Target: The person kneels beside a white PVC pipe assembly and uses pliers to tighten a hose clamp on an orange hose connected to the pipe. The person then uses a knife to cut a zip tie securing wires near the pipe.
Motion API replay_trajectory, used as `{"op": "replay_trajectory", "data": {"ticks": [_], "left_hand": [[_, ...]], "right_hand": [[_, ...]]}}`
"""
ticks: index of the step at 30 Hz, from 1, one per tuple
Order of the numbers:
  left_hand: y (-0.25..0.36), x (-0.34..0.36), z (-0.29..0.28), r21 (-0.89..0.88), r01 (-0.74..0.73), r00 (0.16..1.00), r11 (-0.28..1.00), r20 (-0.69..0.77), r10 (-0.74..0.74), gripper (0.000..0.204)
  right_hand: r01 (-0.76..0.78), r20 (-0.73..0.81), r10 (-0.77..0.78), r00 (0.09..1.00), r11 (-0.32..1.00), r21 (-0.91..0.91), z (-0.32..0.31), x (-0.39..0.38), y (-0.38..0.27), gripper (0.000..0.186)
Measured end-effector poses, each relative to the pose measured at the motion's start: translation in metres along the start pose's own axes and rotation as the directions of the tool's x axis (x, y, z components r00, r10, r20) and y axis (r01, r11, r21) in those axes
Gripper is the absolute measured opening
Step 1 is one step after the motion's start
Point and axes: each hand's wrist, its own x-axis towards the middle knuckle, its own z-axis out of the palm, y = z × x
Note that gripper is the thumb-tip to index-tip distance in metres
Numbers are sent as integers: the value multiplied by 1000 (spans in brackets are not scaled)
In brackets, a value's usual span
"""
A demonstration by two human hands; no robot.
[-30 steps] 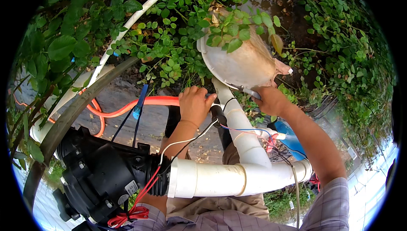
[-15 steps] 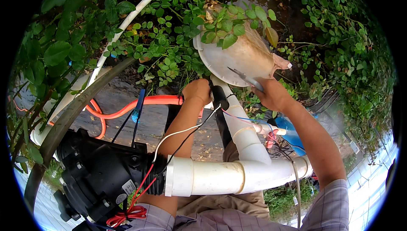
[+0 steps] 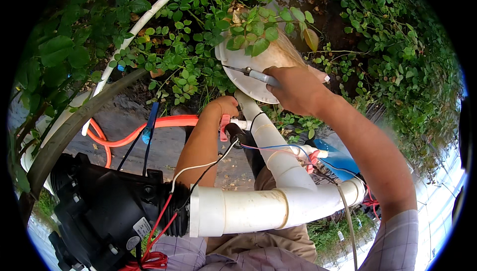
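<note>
In my right hand [image 3: 300, 89] is a pair of pruning snips [image 3: 262, 77] with pale grey handles. Their dark pointed tip reaches left over a round, whitish dish-like cover [image 3: 248, 88], close to its rim. My left hand [image 3: 223, 106] is curled beside the upper end of a white pipe [image 3: 266, 131], at the edge of the leaves; what its fingers hold, if anything, is hidden. Just below that hand are a pink valve [image 3: 224, 127] and a black cylinder [image 3: 235, 134] with wires. Leafy stems [image 3: 261, 35] hang across the cover's upper part.
A large black ribbed machine [image 3: 107, 211] joins thick white piping [image 3: 248, 211] across my lap. An orange hose [image 3: 166, 121] runs leftward. A pale curved tube [image 3: 144, 20] crosses the bushes at upper left. A blue object [image 3: 340, 156] lies beneath my right arm.
My right hand and the snips have moved left and up across the cover. My left hand has shifted slightly left, away from the black cylinder, and the pink valve now shows more. The view has shifted slightly.
</note>
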Motion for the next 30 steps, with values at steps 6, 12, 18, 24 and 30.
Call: {"op": "replay_trajectory", "data": {"ticks": [6,12,18,24,30], "left_hand": [[-39,-21,1,-193,-278,824,941,-551,131,55],[-36,-124,75,-312,-754,466,578,-874,136,35],[-90,-182,198,-67,-528,391,847,-904,173,24],[-167,-205,292,-434,-542,606,720,-795,-23,21],[-242,-261,355,-528,-546,629,650,-772,-99,39]], "right_hand": [[35,66,-29,997,995,-90,-15,0,-31,26],[130,23,-128,992,982,-139,-14,21,-42,24],[102,-145,-138,980,968,-229,-15,53,-92,36],[-108,-474,10,880,977,-182,-58,47,-115,29],[402,-880,316,354,798,449,-9,-122,-205,21]]}}
